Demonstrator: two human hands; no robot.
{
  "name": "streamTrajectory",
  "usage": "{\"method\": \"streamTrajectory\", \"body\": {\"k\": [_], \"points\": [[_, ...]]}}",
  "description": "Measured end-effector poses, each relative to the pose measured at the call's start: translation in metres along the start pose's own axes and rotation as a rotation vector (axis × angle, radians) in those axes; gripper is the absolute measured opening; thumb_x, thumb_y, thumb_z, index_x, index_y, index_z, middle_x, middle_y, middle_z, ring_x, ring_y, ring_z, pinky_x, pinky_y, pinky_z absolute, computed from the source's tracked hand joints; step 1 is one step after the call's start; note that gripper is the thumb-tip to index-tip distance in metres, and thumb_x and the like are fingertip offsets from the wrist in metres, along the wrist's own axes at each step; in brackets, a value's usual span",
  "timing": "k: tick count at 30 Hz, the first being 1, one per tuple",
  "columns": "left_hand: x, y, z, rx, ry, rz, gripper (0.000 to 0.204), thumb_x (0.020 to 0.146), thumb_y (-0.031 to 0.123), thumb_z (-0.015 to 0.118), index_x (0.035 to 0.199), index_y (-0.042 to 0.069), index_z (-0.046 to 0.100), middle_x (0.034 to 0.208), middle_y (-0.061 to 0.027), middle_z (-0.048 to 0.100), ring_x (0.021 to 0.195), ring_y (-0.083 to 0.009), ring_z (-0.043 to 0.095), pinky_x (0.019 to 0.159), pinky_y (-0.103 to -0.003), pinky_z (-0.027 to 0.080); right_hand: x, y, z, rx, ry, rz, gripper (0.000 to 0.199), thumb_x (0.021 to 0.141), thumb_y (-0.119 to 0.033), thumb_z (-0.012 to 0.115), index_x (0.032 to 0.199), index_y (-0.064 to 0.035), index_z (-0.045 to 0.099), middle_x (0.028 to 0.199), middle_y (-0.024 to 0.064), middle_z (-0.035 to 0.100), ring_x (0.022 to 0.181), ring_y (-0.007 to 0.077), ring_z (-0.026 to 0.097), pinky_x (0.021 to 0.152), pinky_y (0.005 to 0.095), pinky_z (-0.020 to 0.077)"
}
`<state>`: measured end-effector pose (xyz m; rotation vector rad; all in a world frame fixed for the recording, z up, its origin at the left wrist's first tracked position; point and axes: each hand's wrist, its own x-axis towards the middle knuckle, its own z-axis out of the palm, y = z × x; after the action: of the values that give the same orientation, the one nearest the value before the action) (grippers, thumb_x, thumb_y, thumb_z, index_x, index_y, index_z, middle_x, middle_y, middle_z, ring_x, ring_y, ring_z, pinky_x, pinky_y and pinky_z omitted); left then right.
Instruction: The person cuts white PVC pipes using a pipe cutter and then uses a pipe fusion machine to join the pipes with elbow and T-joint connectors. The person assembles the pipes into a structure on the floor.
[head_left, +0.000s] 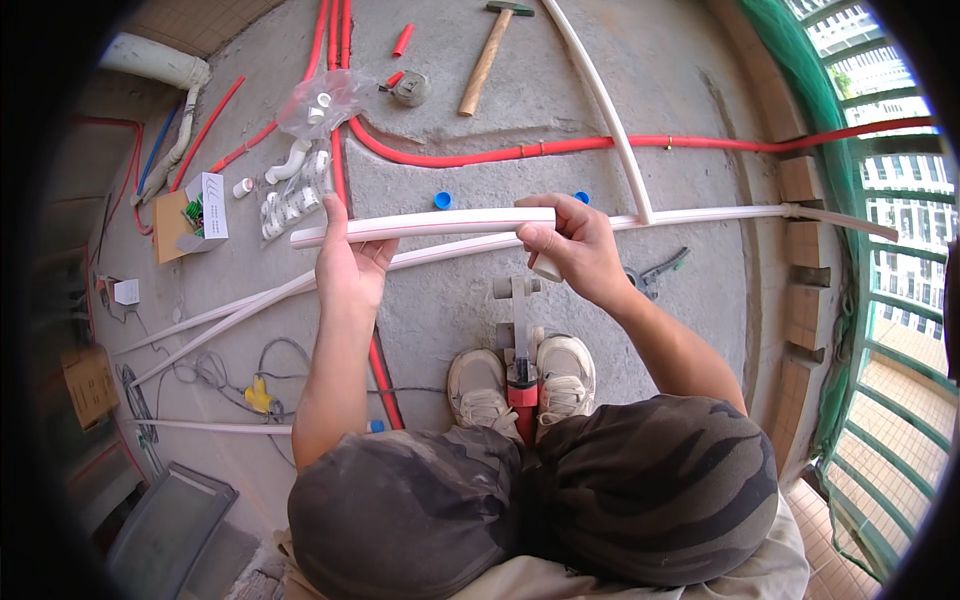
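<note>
Above the concrete floor (450, 330), a short white pipe (450, 224) spans both hands: the left hand (350, 270) cradles it between thumb and fingers, the right hand (578, 248) pinches its other end. A pale piece (545, 268) below the right hand is mostly covered. Camouflage-clad knees (650, 490) hide part of the red-handled tool (522, 396). Black marks on the open box (215, 214) are illegible.

From my remote view, a white pipe (440, 223) bridges the left hand (352, 270) and right hand (572, 248), barring passage between them. Nearer me, between the forearms (335, 390), I have free room down to the shoes (478, 385) and red tool (523, 395).
</note>
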<state>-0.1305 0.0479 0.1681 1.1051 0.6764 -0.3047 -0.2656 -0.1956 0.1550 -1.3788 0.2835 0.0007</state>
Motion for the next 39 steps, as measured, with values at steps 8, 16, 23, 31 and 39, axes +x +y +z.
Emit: {"method": "streamTrajectory", "body": {"k": [8,16,23,31,39], "points": [[-0.074,-0.012,-0.015,1.164,-0.554,0.449,0.036,0.089,0.033,0.081,0.098,0.002,0.066,0.088,-0.0110,0.072,0.068,-0.0176,0.066,0.056,-0.031,0.049,0.014,0.009,-0.014,0.138,0.149,0.191,0.036,0.101,-0.028,0.057,0.083,0.0009,0.069,0.067,0.0043,0.064,0.058,0.0094,0.054,0.053,0.0279,0.0420],[-0.067,-0.024,0.027,1.664,-0.935,0.755,0.038,0.097,0.039,0.066,0.100,0.001,0.061,0.083,-0.0203,0.070,0.082,-0.0414,0.070,0.068,-0.049,0.052,-0.018,0.017,0.002,0.186,0.121,0.339,0.047,0.106,-0.040,0.052,0.093,0.0013,0.069,0.065,0.0062,0.063,0.059,0.0114,0.057,0.052,0.0278,0.0432],[-0.034,-0.033,-0.069,1.879,-1.094,0.594,0.037,0.096,0.039,0.066,0.114,0.006,0.066,0.094,-0.0181,0.067,0.088,-0.0411,0.067,0.074,-0.049,0.050,-0.104,0.037,-0.040,0.412,0.019,0.796,0.048,0.106,-0.021,0.053,0.147,0.0025,0.041,0.119,0.0107,0.057,0.111,0.0250,0.066,0.090,0.0388,0.0591],[-0.030,-0.077,-0.106,1.639,-1.037,0.410,0.035,0.096,0.040,0.066,0.109,0.007,0.066,0.096,-0.0168,0.067,0.088,-0.0411,0.067,0.074,-0.051,0.052,-0.127,0.081,-0.034,0.419,0.018,0.867,0.042,0.106,-0.026,0.057,0.134,0.0055,0.051,0.106,0.0126,0.069,0.093,0.0205,0.070,0.087,0.0335,0.0569],[-0.026,-0.082,-0.107,1.693,-1.034,0.477,0.034,0.095,0.039,0.066,0.106,0.007,0.066,0.095,-0.0163,0.067,0.089,-0.0401,0.067,0.075,-0.051,0.052,-0.122,0.084,-0.030,0.420,-0.057,0.900,0.032,0.109,-0.028,0.051,0.118,0.0012,0.059,0.099,0.0111,0.069,0.078,0.0167,0.066,0.073,0.0319,0.0542]]}}
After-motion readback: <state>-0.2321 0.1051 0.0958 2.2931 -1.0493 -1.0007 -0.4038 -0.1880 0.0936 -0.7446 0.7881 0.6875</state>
